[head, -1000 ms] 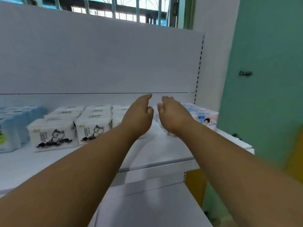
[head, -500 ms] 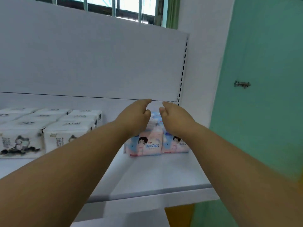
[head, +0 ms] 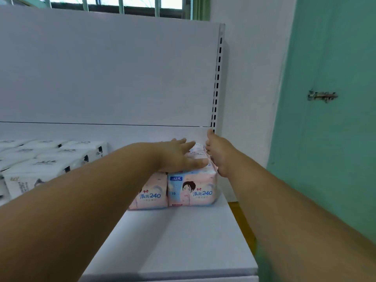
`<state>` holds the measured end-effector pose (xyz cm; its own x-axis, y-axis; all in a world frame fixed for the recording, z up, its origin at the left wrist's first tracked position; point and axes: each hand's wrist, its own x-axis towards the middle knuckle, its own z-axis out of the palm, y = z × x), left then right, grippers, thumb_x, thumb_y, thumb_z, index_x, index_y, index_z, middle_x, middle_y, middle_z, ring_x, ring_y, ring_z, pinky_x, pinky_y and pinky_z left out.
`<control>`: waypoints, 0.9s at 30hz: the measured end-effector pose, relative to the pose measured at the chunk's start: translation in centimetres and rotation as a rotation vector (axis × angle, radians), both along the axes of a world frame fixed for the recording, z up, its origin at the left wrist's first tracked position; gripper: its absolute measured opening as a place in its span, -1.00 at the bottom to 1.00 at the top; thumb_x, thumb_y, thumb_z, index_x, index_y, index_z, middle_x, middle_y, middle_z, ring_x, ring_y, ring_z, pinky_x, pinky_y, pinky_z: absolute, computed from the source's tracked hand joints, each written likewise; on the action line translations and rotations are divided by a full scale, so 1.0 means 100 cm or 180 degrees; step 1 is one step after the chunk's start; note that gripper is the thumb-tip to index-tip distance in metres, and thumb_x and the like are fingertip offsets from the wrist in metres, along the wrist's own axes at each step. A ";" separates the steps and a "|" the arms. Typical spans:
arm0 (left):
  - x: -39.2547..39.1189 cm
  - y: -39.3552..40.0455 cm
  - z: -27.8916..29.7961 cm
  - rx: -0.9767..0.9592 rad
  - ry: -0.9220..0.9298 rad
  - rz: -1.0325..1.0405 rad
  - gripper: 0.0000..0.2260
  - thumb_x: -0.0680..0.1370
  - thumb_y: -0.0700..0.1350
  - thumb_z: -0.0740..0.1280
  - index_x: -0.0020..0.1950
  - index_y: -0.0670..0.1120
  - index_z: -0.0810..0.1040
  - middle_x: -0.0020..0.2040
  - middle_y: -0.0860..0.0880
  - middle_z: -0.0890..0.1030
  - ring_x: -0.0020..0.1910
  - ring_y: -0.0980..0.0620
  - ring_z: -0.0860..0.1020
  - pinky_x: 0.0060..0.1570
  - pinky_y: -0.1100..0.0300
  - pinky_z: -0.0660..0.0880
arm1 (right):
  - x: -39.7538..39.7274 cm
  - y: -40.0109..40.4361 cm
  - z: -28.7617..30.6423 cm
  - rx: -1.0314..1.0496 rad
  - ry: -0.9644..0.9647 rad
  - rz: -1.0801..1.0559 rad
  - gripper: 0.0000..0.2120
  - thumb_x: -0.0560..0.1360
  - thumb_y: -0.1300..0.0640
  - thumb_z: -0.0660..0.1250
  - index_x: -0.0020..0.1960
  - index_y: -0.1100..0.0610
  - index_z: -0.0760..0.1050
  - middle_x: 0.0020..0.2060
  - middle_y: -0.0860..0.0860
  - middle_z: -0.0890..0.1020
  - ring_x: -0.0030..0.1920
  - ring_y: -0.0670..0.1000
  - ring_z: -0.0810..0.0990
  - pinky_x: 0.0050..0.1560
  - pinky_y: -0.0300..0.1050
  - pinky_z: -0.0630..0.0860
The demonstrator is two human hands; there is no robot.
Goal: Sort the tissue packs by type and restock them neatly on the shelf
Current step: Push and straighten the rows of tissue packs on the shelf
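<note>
Pink tissue packs (head: 192, 190) printed with a cartoon figure and "240" stand in rows at the right end of the white shelf (head: 189, 241). My left hand (head: 179, 155) lies flat on top of them, fingers straight. My right hand (head: 218, 153) presses against the right side of the outer pack, fingers straight and pointing to the back panel. White packs with a black cat print (head: 46, 159) fill the shelf's left part in rows.
The white back panel (head: 112, 74) rises behind the packs, with a slotted upright (head: 216, 82) at its right edge. A green door (head: 333, 119) with a bolt (head: 322, 96) stands to the right. A barred window runs along the top.
The view has shifted right and closer to the pink packs. My hands went from hovering together to spreading, the left onto the packs' tops and the right against their right side.
</note>
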<state>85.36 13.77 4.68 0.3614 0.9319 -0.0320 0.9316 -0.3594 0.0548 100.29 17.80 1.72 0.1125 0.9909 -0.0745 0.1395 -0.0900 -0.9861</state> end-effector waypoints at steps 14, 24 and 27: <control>-0.002 0.023 -0.016 -0.0139 0.0126 -0.0096 -0.20 0.51 0.44 -0.02 0.62 0.04 -0.08 0.63 -0.06 -0.07 0.60 -0.10 -0.09 0.53 -0.17 -0.04 | -0.003 0.027 -0.013 -0.0031 0.0979 0.0358 -0.25 0.65 -0.25 -0.20 0.49 0.34 0.23 0.41 0.20 0.42 0.36 0.18 0.45 -0.15 -0.16 0.54; -0.003 0.035 -0.018 -0.0247 0.0156 -0.0082 -0.15 0.45 0.50 -0.03 0.62 0.06 -0.08 0.62 -0.09 0.01 0.59 -0.15 -0.06 0.51 -0.20 -0.01 | -0.005 0.035 -0.027 -0.0234 0.1018 0.0299 -0.26 0.61 -0.32 -0.19 0.03 0.23 0.52 -0.04 0.20 0.69 -0.19 -0.01 0.67 -0.41 -0.27 0.55; -0.002 0.040 -0.022 -0.0218 0.0201 -0.0097 -0.12 0.43 0.52 -0.05 0.62 0.06 -0.09 0.62 -0.09 0.00 0.59 -0.16 -0.03 0.51 -0.21 0.00 | -0.003 0.042 -0.032 -0.0159 0.1087 0.0164 -0.24 0.61 -0.32 -0.18 0.13 0.27 0.53 -0.13 0.11 0.71 -0.34 0.03 0.67 -0.40 -0.26 0.55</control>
<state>85.16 17.73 2.46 0.3848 0.9153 -0.1188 0.9227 -0.3850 0.0218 100.04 21.96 -1.44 0.0227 0.9888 -0.1478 -0.1923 -0.1408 -0.9712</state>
